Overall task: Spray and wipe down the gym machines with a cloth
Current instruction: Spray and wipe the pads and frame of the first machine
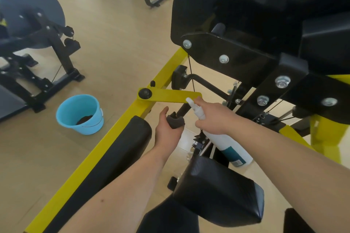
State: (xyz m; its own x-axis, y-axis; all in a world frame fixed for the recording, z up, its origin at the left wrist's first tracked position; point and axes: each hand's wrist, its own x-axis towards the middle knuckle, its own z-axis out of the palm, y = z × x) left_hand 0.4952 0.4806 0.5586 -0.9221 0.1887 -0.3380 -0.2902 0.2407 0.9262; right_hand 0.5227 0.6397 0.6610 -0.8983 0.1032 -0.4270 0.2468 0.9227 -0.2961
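At mid-frame the right hand (212, 117) grips the spray bottle (225, 140), aiming at the yellow arm (170, 96); the left hand (166, 128), clutching the cloth (176, 121), likely wipes next.

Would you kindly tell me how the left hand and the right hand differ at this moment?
The left hand grips a dark cloth; the right hand holds a white spray bottle. The left hand sits lower in view; the right hand lies by the yellow bar. Both are bare, stretched towards the machine.
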